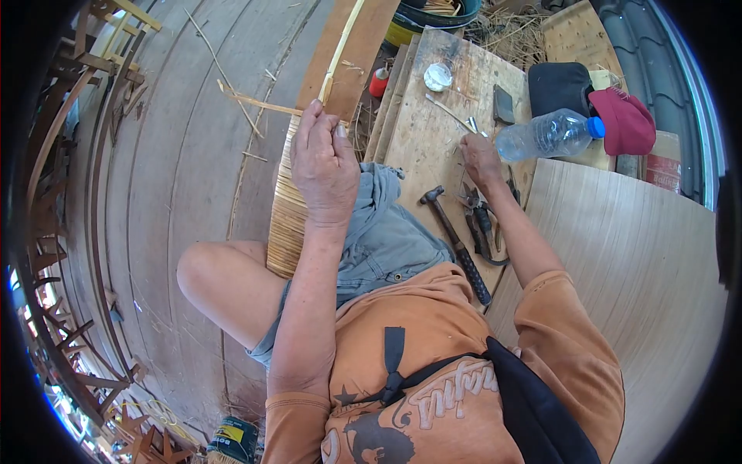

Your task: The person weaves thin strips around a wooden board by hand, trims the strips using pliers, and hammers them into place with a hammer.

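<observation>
My left hand [325,166] lies at the upper end of a long brown board [363,39] faced with a row of narrow pale strips [287,224]. Its fingers are pressed together on a thin light strip [337,62] that runs up the board. A second strip [267,103] sticks out to the left. My right hand [482,162] is closed over the wooden bench [417,147], beside a thin stick [450,110] with a whitish tip and a small shiny metal piece [473,124]. What its fingers hold is too small to tell.
A hammer [456,240] and pliers [479,220] lie below my right hand. A clear bottle [545,135], red cap [624,120], black pouch [558,89] and white tub [437,76] are beyond. A smooth panel [618,255] is at right, plank floor [174,155] at left.
</observation>
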Available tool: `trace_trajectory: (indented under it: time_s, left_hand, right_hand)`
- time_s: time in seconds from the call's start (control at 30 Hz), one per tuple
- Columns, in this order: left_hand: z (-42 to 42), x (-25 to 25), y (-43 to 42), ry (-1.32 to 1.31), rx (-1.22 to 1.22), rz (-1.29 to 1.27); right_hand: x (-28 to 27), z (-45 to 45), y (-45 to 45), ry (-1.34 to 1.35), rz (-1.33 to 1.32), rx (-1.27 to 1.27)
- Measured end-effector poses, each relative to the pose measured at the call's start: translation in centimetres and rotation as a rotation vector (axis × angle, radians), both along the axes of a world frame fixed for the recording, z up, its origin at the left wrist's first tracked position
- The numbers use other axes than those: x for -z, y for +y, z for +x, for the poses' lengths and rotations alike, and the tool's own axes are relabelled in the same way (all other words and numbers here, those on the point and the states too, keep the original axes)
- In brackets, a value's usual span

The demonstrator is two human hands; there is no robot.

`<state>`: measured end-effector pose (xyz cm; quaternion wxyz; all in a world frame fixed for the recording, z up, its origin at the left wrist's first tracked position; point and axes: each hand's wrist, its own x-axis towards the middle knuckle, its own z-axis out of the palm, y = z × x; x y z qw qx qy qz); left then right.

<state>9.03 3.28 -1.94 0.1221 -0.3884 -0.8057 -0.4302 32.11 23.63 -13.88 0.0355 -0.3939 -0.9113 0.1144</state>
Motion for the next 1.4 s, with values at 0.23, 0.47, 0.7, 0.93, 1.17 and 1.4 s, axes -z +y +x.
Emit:
trace_trajectory:
  time_s: [0.23,0.47,0.7,0.93,1.17,1.4]
  left_hand:
    - [0.0,-0.1,0.0,0.023,-0.001,-0.014]
    - [-0.2,0.3,-0.1,0.0,0.018,0.019]
    - [-0.5,-0.1,-0.4,-0.186,0.042,0.134]
    - [-1.0,-0.9,-0.9,-0.354,0.122,0.145]
    - [-1.2,-2.3,-1.5,-0.474,0.192,0.073]
    - [-1.5,-1.8,-1.7,-0.616,0.248,0.172]
  right_hand:
    - [0.4,0.3,0.7,0.231,0.041,-0.051]
    - [-0.9,-2.8,-0.4,-0.012,0.036,-0.165]
    - [-3.7,-4.1,-0.9,0.431,-0.336,0.177]
    - [-13.3,-12.9,-10.3,0.921,-0.963,0.066]
    - [-14.9,-16.5,-12.6,0.901,-0.966,0.115]
    - [-14.6,-16.9,-12.2,0.902,-1.083,0.174]
